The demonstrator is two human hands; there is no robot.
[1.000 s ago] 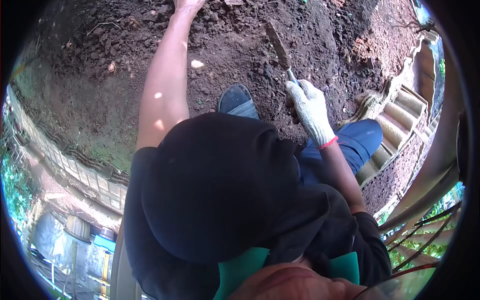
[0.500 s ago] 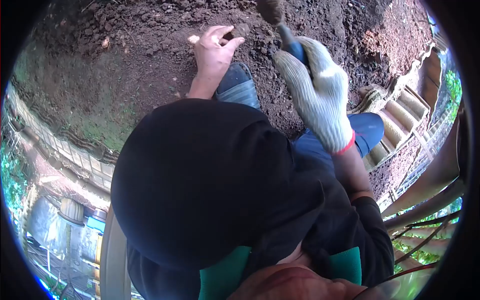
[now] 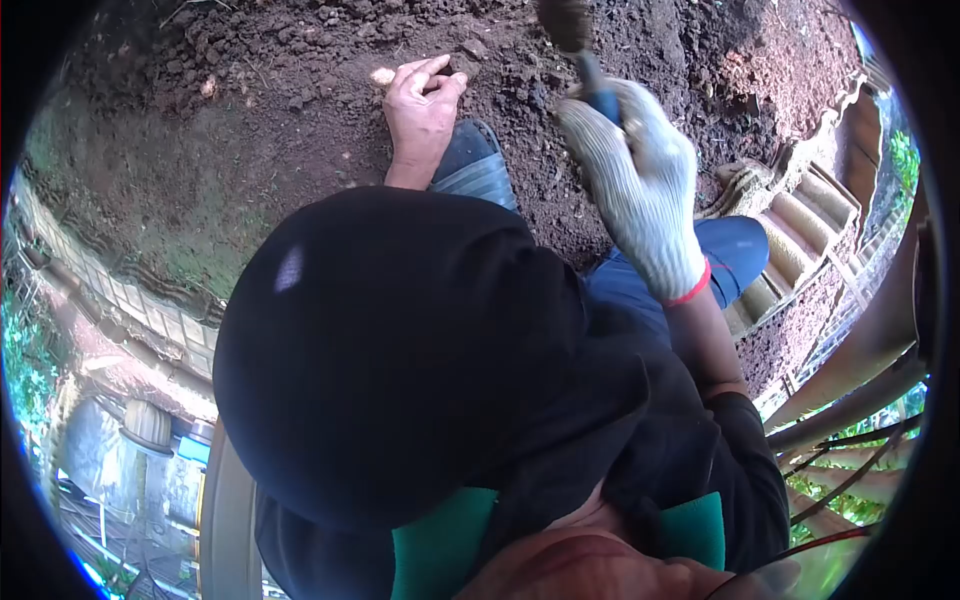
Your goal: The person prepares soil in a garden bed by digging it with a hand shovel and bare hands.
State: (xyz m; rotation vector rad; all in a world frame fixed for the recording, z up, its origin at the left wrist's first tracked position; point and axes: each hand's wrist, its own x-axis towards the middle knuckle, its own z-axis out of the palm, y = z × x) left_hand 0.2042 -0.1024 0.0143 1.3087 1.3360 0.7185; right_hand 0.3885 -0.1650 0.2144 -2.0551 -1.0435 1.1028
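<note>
In the head view, the right hand (image 3: 640,175), in a white knitted glove with a red cuff, is right of centre near the top. Its fingers are wrapped around the handle of a trowel (image 3: 598,92), whose soil-coloured blade is blurred and cut off by the upper edge. Whether the blade touches ground cannot be told.

The left hand (image 3: 424,108), bare, is at upper centre, over the dark soil (image 3: 300,130) and just beyond a sandal (image 3: 472,165). Thumb and fingers are curled with a narrow gap between them; I cannot tell if anything is pinched there. A pale lump (image 3: 382,76) lies right beside its knuckles (touching or not, the angle hides it).

Blue trousers (image 3: 735,260) show at right of centre, ridged tan sheets (image 3: 805,220) stand beyond them, and black clothing (image 3: 420,370) fills the middle of the frame.

The step in hand looks like close work on the soil, the trowel gripped and the bare hand at the ground. Any stroke from here would call for a firm handle grip, the blade angled into the soil, and the bare fingers and sandal kept clear.
</note>
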